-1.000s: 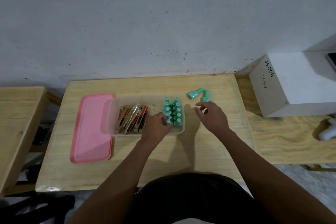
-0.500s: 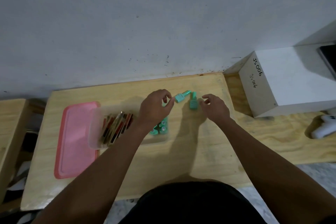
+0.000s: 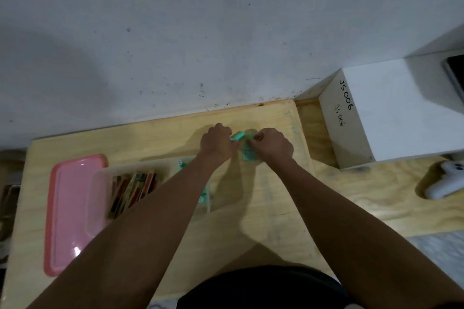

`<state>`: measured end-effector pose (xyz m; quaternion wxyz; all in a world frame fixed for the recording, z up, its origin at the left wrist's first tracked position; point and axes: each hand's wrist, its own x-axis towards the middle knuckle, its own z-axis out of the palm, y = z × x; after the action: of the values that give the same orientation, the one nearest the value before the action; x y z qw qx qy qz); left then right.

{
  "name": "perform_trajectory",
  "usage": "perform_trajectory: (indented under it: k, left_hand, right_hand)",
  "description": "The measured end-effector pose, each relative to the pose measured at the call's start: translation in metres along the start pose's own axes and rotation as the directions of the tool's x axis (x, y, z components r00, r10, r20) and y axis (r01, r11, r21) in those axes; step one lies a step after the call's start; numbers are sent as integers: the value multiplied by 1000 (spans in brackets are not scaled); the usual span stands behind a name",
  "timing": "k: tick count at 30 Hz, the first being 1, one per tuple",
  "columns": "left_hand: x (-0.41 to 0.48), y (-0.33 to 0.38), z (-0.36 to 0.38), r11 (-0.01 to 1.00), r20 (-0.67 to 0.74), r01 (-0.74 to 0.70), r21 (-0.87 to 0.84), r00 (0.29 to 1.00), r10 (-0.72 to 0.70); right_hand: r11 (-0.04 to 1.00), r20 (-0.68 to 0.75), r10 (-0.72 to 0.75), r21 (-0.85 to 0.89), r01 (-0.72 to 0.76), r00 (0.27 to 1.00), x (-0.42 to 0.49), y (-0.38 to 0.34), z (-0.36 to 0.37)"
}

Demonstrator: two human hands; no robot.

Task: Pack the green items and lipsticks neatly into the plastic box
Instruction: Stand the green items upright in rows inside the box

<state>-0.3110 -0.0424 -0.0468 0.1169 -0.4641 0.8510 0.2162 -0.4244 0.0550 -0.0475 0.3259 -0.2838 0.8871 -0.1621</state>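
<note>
Two green bottles lie on the table beyond the clear plastic box [image 3: 100, 183]. My left hand [image 3: 217, 145] is closed on one green bottle [image 3: 237, 136], which lies tilted. My right hand [image 3: 272, 145] pinches the top of the other green bottle [image 3: 248, 154], which stands upright. Inside the box, several lipsticks [image 3: 133, 189] lie at its left end. Several green bottles [image 3: 203, 195] stand at its right end, mostly hidden by my left forearm.
A pink lid [image 3: 67, 208] lies left of the box, partly under it. A white box marked JS006 [image 3: 391, 113] stands at the right on a second table, with a white device [image 3: 444, 180] near it. The wall runs close behind the table.
My left hand left the box and reached to the tilted green bottle, closing on it. My right hand closed on the upright bottle. The view shifted and blurred.
</note>
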Motion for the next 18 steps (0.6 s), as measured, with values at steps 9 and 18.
perform_trajectory:
  k: [9,18]
  left_hand:
    - [2,-3,-3,959,-7,20,-282,1000,-23]
    - [-49,-17,-42,773,-123,-95,-628,992,22]
  right_hand:
    - [997,49,-47,57,44,998,-1,5,4]
    - [880,-107,-208,415,234,972,-44,12,-17]
